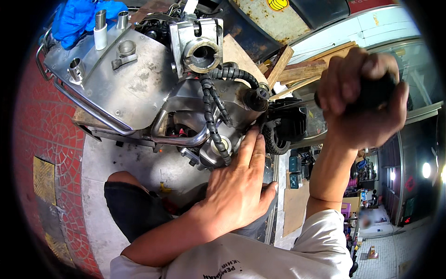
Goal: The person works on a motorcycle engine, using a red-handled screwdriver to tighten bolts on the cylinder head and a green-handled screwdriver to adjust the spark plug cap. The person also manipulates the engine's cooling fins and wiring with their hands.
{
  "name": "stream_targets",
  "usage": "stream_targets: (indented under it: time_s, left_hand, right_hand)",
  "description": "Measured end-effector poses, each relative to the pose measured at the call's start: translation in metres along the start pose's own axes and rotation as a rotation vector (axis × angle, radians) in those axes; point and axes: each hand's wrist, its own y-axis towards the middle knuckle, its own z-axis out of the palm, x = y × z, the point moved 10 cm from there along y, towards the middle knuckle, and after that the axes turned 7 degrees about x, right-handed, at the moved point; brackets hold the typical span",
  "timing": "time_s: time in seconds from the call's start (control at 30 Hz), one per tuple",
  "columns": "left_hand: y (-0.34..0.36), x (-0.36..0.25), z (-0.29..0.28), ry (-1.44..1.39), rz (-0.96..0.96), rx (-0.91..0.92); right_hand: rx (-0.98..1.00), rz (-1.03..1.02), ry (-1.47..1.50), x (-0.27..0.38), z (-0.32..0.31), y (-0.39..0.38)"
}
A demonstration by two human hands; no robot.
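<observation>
My left hand (239,181) reaches forward with its fingers stretched out. Its fingertips rest against the right side of a metal frame (186,100), close to a small black tyre (277,142). High on the right, my right hand (364,123) is raised and wrapped round a black rounded object (374,90) whose kind I cannot make out. Above the frame sits a square metal clamp block (203,56) with a round bore. Cables in black spiral wrap (209,109) hang down in front of the frame.
A metal deck (139,86) with upright tubes (101,35) and a blue bag (76,23) extends to the left. Wooden planks (302,69) lie beyond the frame. Bent metal tubing (97,111) edges the deck. My knee (134,202) is below it.
</observation>
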Motion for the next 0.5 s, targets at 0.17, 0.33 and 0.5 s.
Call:
stream_targets:
  time_s: [0.17,0.33,0.5]
  left_hand:
    - [-0.002,0.0,-0.007,0.061,0.027,-0.02]
    - [-0.004,0.001,-0.004,0.051,0.036,0.011]
    - [-0.004,-0.003,-0.004,0.087,0.071,0.006]
  right_hand:
    - [-0.047,0.17,0.116,-0.019,-0.04,0.023]
    - [-0.169,0.153,0.213,-0.013,-0.07,0.012]
    - [-0.193,0.168,0.208,-0.012,-0.071,0.008]
